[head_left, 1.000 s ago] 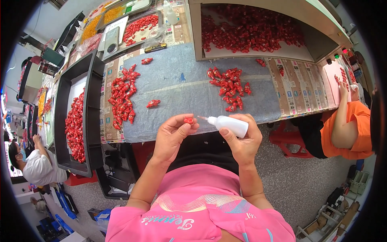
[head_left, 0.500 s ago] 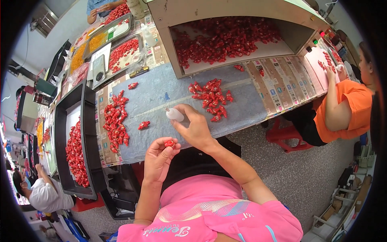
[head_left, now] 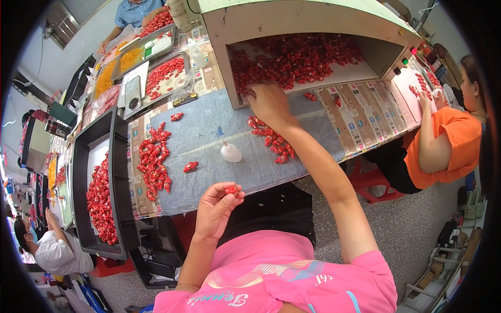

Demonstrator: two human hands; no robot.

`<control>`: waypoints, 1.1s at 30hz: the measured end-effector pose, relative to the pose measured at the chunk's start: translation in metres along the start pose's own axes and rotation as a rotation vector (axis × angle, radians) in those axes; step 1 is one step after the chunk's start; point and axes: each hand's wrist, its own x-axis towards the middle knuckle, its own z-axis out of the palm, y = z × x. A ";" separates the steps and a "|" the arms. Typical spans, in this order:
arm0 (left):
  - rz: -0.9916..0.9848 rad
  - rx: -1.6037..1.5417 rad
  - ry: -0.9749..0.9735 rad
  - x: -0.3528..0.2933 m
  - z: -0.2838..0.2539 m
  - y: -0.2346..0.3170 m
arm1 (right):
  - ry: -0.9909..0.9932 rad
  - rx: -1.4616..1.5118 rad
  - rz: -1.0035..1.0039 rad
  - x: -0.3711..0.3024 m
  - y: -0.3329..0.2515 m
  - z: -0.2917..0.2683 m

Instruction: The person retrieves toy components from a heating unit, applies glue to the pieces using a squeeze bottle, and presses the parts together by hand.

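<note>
A small red figurine (head_left: 231, 190) is pinched between the thumb and curled fingers of the left hand (head_left: 213, 211), held up just in front of the worktop (head_left: 365, 117)'s near edge. The right hand (head_left: 271, 107) reaches across to the lower left of the pale box (head_left: 313, 22)'s opening; its fingers are bent and partly hidden, so I cannot tell how far open they are or whether they grip anything. A heap of red figurines (head_left: 308, 62) fills much of that box. Between the 2 hands, a white squeeze bottle (head_left: 231, 153) stands on the blue-grey sheet (head_left: 203, 193). A right-hand cluster (head_left: 279, 148) lies partly behind the right forearm; a left-hand cluster (head_left: 155, 164) lies near the sheet's left side, with 2 loose figurines (head_left: 191, 166) apart from it. Farther left, a black tray (head_left: 119, 177) holds more. At far right sits a co-worker in orange (head_left: 449, 141).
</note>
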 end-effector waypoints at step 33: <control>0.152 0.171 -0.043 0.012 0.015 -0.011 | -0.122 0.897 0.263 -0.172 -0.069 -0.074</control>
